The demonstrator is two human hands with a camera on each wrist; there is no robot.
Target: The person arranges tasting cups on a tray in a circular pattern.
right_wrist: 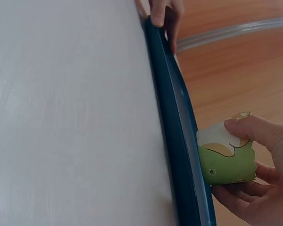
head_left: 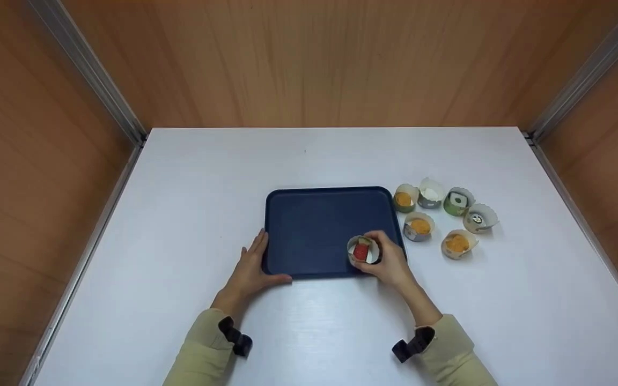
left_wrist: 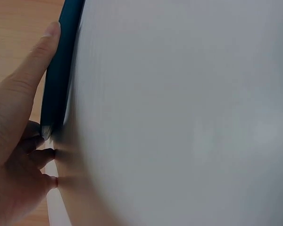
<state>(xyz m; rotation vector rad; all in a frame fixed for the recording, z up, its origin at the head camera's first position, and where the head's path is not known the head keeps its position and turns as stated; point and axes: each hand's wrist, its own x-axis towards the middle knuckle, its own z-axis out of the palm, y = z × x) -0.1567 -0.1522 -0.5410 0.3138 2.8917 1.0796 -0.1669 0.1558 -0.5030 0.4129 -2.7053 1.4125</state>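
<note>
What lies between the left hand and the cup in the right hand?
Only the blue tray, bare there, lies between the left hand and the held cup, as the head view shows.

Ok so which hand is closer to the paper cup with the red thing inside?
The right hand: it grips that paper cup at the tray's near right corner. The left hand is farther away, touching the tray's near left corner.

Tray (head_left: 326, 231) from above, wrist views closer
</note>
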